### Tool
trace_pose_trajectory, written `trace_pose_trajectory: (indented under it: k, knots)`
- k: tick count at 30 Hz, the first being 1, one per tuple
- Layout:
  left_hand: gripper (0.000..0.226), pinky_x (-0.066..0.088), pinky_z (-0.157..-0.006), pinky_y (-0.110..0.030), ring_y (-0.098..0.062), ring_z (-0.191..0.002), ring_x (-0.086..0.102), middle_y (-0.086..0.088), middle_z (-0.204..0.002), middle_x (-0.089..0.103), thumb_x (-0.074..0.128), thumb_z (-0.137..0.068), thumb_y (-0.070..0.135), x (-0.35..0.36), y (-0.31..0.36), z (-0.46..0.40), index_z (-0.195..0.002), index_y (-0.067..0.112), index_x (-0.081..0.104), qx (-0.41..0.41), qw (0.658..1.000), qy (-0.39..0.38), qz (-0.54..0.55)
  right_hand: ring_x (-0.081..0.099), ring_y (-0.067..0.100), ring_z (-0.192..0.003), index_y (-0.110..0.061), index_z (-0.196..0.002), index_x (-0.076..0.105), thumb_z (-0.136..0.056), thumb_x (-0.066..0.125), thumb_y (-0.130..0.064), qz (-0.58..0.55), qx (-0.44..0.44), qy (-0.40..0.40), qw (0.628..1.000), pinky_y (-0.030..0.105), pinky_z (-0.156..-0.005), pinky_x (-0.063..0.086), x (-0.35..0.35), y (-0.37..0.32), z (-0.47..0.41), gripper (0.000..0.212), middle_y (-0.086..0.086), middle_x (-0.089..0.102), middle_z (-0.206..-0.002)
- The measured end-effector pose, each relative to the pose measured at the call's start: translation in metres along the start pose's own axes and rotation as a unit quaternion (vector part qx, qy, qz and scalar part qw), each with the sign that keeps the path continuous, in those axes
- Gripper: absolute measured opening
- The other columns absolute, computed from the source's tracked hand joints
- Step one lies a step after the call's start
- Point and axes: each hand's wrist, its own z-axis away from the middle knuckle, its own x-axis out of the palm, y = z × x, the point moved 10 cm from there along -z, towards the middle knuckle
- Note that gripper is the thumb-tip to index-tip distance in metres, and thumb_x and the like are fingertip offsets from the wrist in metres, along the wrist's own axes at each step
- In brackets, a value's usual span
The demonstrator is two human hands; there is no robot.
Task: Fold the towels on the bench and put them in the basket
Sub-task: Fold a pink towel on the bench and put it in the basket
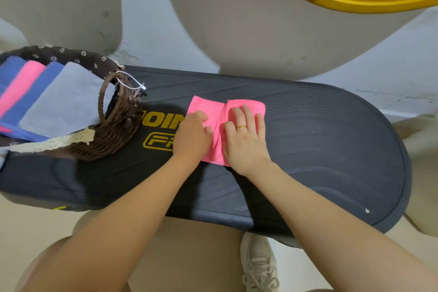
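Two hands, left hand (192, 134) and right hand (244, 136), press flat, fingers grasping nothing, on the pink towel (219, 125); the basket (118, 123) lies frame-left, nearer the left.

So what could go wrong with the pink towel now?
1. The pink towel is only pressed flat under the left hand and right hand; lifted carelessly, its fold might fall open.
2. The basket already holds several folded towels packed side by side, so squeezing one more in might rumple them.
3. The basket stands at the bench's end; a push might shift it.
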Motion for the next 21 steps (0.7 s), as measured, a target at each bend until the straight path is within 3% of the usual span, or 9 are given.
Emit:
trace_pose_trajectory:
  k: [2, 5, 9, 12, 15, 18, 20, 21]
  knots:
    - [0.028, 0.040, -0.086, -0.038, -0.028, -0.109, 0.048, -0.012, -0.119, 0.050, 0.046, -0.092, 0.020, -0.012, -0.014, 0.002, -0.118, 0.009, 0.049, -0.016, 0.996, 0.033, -0.078, -0.004, 0.034, -0.146, -0.009, -0.140, 0.032, -0.094, 0.039, -0.032, 0.004, 0.010, -0.082, 0.997, 0.051, -0.116, -0.006, 0.022, 0.007, 0.003, 0.051, 0.017, 0.003, -0.157]
    - [0.036, 0.038, -0.092, -0.043, -0.032, -0.117, 0.043, -0.016, -0.124, 0.046, 0.044, -0.095, 0.030, -0.016, -0.034, 0.000, -0.121, 0.005, 0.045, -0.075, 0.990, 0.015, -0.116, -0.015, 0.029, -0.145, -0.013, -0.150, -0.005, -0.098, 0.029, -0.043, 0.018, 0.026, -0.128, 0.991, 0.045, -0.116, -0.012, 0.033, 0.018, 0.001, 0.069, 0.011, -0.014, -0.158]
    - [0.054, 0.035, -0.097, -0.046, -0.035, -0.122, 0.040, -0.019, -0.130, 0.043, 0.042, -0.093, 0.046, -0.011, -0.043, -0.004, -0.123, 0.002, 0.047, -0.113, 0.982, -0.045, -0.146, -0.018, 0.027, -0.145, -0.015, -0.148, -0.013, -0.096, 0.024, -0.049, 0.035, 0.045, -0.144, 0.988, 0.044, -0.116, -0.012, 0.037, 0.019, 0.000, 0.072, 0.011, -0.019, -0.157]
    - [0.053, 0.036, -0.097, -0.046, -0.035, -0.122, 0.039, -0.019, -0.129, 0.043, 0.045, -0.091, 0.048, -0.003, -0.048, -0.006, -0.116, 0.002, 0.053, -0.123, 0.978, -0.087, -0.147, -0.019, 0.026, -0.145, -0.017, -0.148, -0.014, -0.094, 0.025, -0.055, 0.041, 0.064, -0.147, 0.986, 0.044, -0.116, -0.012, 0.033, 0.024, -0.002, 0.077, 0.011, -0.020, -0.156]
    - [0.045, 0.042, -0.086, -0.044, -0.034, -0.111, 0.047, -0.018, -0.118, 0.052, 0.046, -0.092, 0.042, -0.001, -0.048, -0.010, -0.109, 0.002, 0.053, -0.115, 0.987, -0.084, -0.081, -0.019, 0.027, -0.145, -0.020, -0.148, -0.013, -0.093, 0.026, -0.057, 0.064, 0.069, -0.141, 0.985, 0.046, -0.116, -0.011, 0.030, 0.029, -0.001, 0.078, 0.010, -0.019, -0.157]
    - [0.035, 0.038, -0.063, -0.028, -0.024, -0.086, 0.050, -0.009, -0.096, 0.052, 0.046, -0.094, 0.033, -0.001, -0.040, -0.008, -0.107, 0.001, 0.049, -0.102, 0.992, -0.073, 0.029, -0.008, 0.029, -0.147, -0.012, -0.150, -0.002, -0.093, 0.031, -0.053, 0.084, 0.049, -0.108, 0.989, 0.047, -0.117, -0.002, 0.023, 0.022, -0.001, 0.077, 0.010, -0.011, -0.158]
    - [0.022, 0.030, -0.054, -0.023, -0.019, -0.076, 0.045, -0.003, -0.083, 0.048, 0.049, -0.093, 0.027, -0.009, -0.028, -0.005, -0.097, 0.006, 0.045, -0.077, 0.993, -0.044, 0.083, 0.038, 0.030, -0.133, -0.005, -0.139, 0.039, -0.083, 0.054, -0.051, 0.126, 0.021, -0.033, 0.991, 0.043, -0.106, 0.029, 0.010, 0.011, -0.002, 0.074, 0.014, 0.032, -0.150]
    - [0.018, 0.031, -0.052, -0.021, -0.017, -0.071, 0.044, 0.001, -0.076, 0.045, 0.051, -0.092, 0.024, -0.015, -0.018, -0.002, -0.092, 0.008, 0.043, -0.054, 0.993, -0.021, 0.104, 0.057, 0.029, -0.109, -0.007, -0.120, 0.060, -0.072, 0.067, -0.050, 0.141, 0.015, -0.006, 0.990, 0.037, -0.088, 0.042, 0.003, 0.008, 0.000, 0.065, 0.013, 0.056, -0.129]
